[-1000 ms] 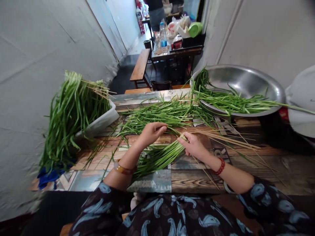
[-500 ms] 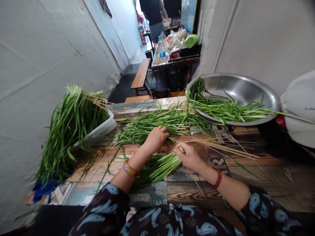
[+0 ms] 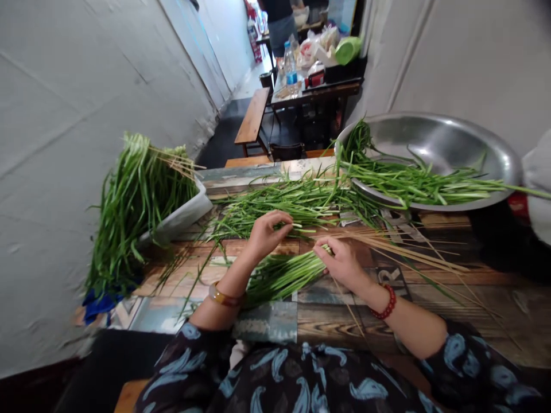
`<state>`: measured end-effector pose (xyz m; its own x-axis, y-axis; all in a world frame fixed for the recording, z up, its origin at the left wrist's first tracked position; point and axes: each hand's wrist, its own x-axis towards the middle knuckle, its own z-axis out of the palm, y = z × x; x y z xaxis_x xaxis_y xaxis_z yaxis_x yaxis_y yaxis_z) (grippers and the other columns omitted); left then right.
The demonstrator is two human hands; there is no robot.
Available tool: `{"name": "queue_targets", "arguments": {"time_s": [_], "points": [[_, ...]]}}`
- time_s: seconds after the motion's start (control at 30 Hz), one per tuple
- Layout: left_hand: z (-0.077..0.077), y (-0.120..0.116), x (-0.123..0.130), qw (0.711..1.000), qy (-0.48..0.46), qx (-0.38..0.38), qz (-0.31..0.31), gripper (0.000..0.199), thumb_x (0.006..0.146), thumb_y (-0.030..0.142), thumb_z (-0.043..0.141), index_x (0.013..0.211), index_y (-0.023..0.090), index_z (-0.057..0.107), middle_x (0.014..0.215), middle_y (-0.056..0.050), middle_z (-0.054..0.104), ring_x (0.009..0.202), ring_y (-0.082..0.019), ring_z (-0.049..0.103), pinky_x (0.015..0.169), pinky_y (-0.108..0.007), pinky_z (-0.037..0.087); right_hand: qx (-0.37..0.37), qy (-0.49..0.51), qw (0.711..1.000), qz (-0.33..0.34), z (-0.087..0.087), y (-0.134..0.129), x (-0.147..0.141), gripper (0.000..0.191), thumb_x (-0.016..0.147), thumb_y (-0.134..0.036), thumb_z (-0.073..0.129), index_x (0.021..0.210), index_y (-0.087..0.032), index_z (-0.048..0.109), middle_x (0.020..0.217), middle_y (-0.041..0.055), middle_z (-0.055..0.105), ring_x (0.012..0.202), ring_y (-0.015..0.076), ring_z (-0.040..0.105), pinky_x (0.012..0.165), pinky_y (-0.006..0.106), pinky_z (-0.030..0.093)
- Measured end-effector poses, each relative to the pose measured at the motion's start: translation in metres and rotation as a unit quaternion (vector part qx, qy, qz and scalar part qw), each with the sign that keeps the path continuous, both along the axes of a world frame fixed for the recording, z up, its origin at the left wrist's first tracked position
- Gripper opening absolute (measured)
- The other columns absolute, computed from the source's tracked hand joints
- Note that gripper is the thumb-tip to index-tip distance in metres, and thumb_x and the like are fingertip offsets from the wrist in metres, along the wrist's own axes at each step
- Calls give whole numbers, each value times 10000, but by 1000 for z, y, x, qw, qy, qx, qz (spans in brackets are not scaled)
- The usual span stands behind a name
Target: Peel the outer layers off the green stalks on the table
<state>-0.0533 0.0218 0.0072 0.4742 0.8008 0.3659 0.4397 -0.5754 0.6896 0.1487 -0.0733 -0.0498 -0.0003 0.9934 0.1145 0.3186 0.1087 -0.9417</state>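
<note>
My right hand [image 3: 342, 263] is closed around the pale cut ends of a bunch of garlic chives [image 3: 284, 275], whose green leaves spread left across the table. A thin stick [image 3: 350, 310] slants down from beneath that hand. Just above the bunch, my left hand [image 3: 267, 234] has thumb and forefinger bent together in a pinch beside a loose pile of chives [image 3: 275, 203]. Whatever is between those fingertips is too small to make out. Thin bamboo skewers [image 3: 422, 255] fan out over the tabletop to the right of my hands.
A white tub [image 3: 181, 215] heaped with chives and skewers stands left. At the right, a steel basin [image 3: 486, 198] holds more chives. Beyond the patterned wooden table [image 3: 327, 321] are a bench [image 3: 253, 117], a cluttered table with a water bottle [image 3: 290, 71], and a person [image 3: 279, 28].
My left hand has lifted slightly off the chive pile and its thumb now shows. My right hand keeps hold of the bunch. The whole view has shifted a little.
</note>
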Motion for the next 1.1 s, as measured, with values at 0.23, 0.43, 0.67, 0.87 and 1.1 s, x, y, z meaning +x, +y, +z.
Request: {"name": "queue_targets", "arguments": {"time_s": [0.23,0.43,0.67,0.87,1.1], "points": [[11,-27,9,992,-47,-117,32,117,827,223,646,740,147,630,703,-4,625,664,-111,546,651,-224,418,102,-44,992,-51,12,2,7,181,915,-375,570,871,-225,659,837,21,738,776,183,685,753,297,509],[-4,-23,21,962,-137,-235,1,149,825,273,666,864,131,641,714,7,599,642,-100,518,618,-213,396,133,-57,989,-35,49,6,7,170,949,-350,561,914,-218,661,892,31,737,819,175,677,789,301,509],[-7,-27,12,968,-111,-224,-21,228,911,318,601,890,133,732,820,-47,666,790,-149,590,748,-263,435,131,-69,989,9,54,5,0,137,973,-284,535,921,-219,644,863,17,726,789,150,675,738,268,514],[-6,-34,13,974,-119,-187,-43,218,938,252,565,913,142,751,839,-69,675,819,-161,612,759,-279,460,149,-100,984,15,49,-7,6,97,964,-202,539,966,-232,631,898,16,722,852,150,674,798,275,521],[-4,-36,15,975,-152,-164,-10,121,880,209,656,887,162,767,792,-52,663,783,-149,604,722,-271,465,169,-94,980,49,56,-10,5,113,944,-151,551,999,-222,619,873,21,710,820,150,667,758,272,528]]}}
